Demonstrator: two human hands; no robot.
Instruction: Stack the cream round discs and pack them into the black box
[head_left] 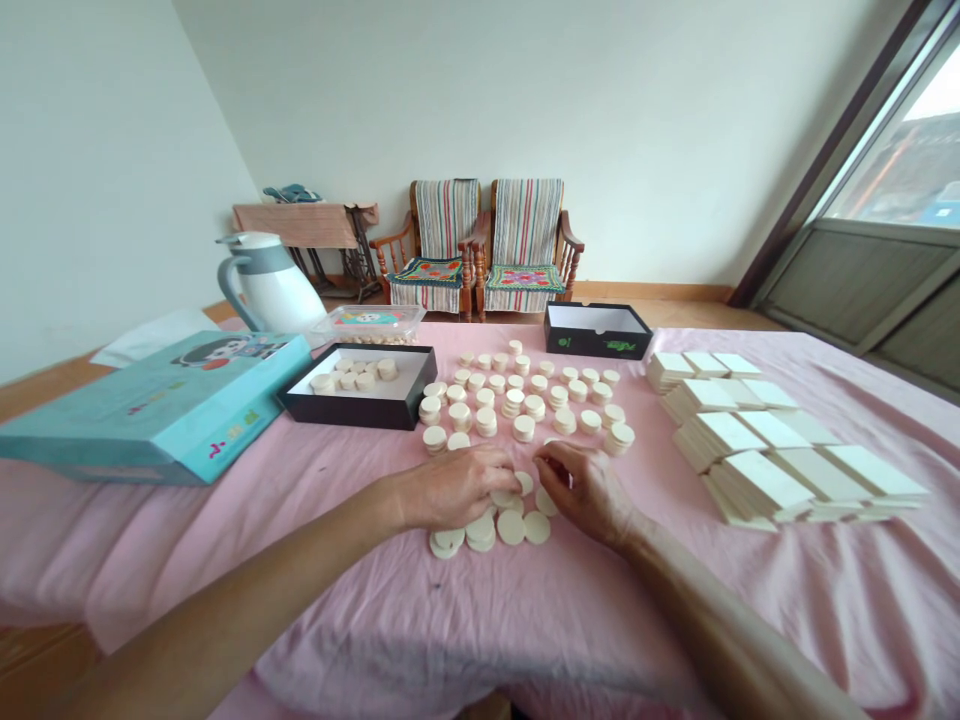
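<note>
1. Loose pale discs (511, 527) on the pink cloth (600, 620), in an overlapping spread between the hands and just below, towards the near edge.

2. Left hand (459, 487) back side up over the upper left of the spread, fingers bent and pointing across to the other hand. Fingertips down among the discs; clamped on one or merely touching, cannot tell.

3. Right hand (589, 492) at the right side of the spread, fingers curled inward, thumb and forefinger close to each other. Anything pinched between them: cannot tell from this angle.

4. By the look, probably wood: light, stiff, not very fragile. Likely smooth enough on the faces to slide over one another under a sideways push.

5. Best held by the rim, thumb and forefinger on opposite edges. Probably awkward to pick up when flat on soft cloth; easier to start from an overlapping edge, already raised.

6. Short stacks (523, 428) of similar discs in loose rows beyond the hands. Likely prone to slip apart if bumped; better grasped low, around the sides.

7. More discs inside the black tray (352, 410) to the left; another black box (598, 331) at the far edge; blocks of pale tiles (757, 480) well to the right.
</note>
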